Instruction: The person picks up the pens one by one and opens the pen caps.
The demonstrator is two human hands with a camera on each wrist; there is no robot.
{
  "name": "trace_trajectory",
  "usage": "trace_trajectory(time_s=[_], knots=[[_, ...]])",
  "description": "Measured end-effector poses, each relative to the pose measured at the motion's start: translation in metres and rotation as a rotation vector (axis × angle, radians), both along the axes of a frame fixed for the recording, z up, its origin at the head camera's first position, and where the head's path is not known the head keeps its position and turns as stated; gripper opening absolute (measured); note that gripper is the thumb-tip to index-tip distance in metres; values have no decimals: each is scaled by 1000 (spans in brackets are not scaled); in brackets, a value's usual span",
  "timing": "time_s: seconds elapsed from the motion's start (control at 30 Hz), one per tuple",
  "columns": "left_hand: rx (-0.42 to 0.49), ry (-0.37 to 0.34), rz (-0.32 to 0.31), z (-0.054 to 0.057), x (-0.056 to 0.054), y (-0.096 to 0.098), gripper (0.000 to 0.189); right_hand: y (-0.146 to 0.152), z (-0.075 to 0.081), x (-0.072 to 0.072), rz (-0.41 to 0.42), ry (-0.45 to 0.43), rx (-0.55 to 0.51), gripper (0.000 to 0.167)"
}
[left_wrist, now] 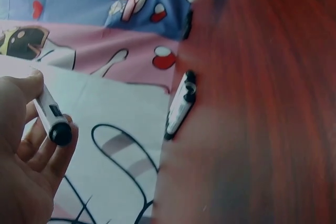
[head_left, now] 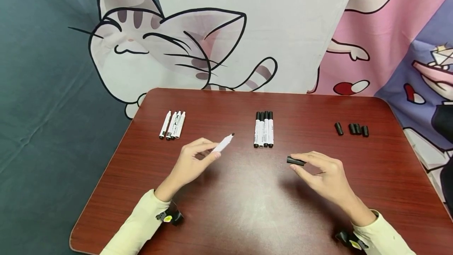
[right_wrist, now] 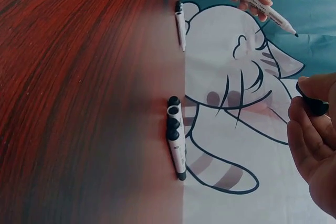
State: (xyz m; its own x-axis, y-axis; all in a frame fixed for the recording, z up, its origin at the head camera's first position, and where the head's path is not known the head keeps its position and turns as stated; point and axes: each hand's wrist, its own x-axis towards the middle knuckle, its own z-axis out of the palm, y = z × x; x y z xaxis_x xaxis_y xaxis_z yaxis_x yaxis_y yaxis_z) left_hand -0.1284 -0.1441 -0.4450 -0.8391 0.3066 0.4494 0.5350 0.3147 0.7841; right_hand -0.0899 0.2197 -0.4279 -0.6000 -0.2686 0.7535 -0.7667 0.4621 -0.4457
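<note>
An uncapped white marker (head_left: 223,143) is pinched in my left hand (head_left: 192,159), its dark tip pointing up and to the right; the left wrist view shows the marker's black end (left_wrist: 60,134). Between thumb and fingers my right hand (head_left: 323,172) holds a black marker cap (head_left: 295,161), apart from the marker and over the table. Capped markers (head_left: 263,129) lie side by side at the table's middle, beyond both hands. To their left is a group of uncapped white markers (head_left: 172,125). Loose black caps (head_left: 355,129) lie in a short row at the right.
The brown wooden table (head_left: 247,207) has rounded corners. Behind it hangs a cloth printed with a cartoon cat (head_left: 152,50), with pink and blue parts to the right. A dark teal cloth (head_left: 42,109) hangs on the left.
</note>
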Motion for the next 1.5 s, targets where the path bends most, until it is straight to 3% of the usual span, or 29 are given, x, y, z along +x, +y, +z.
trace_trajectory(time_s=[0.13, 0.37, 0.63, 0.87, 0.93, 1.23, 1.5], knots=[[-11, -14, 82, 4, -8, -15, 28, 3, -6, -1, -5, -4, -2, 28], [63, -66, 186, 11, -27, -43, 23, 9, -19, -4, -12, -13, -9, 34], [72, -114, 300, 18, -48, -78, 21, 13, -23, -3, -29, -32, 3, 35], [-23, -128, 396, 42, -53, -99, 22, 14, -25, -1, -39, -44, 13, 37], [-51, -131, 427, 43, -55, -106, 23, 14, -25, -1, -39, -45, 13, 37], [-97, -229, 547, -6, -90, -160, 38, 11, -23, 1, -39, -55, 0, 39], [-192, -311, 608, -24, -100, -181, 46, 1, -7, 8, -44, -72, -17, 41]])
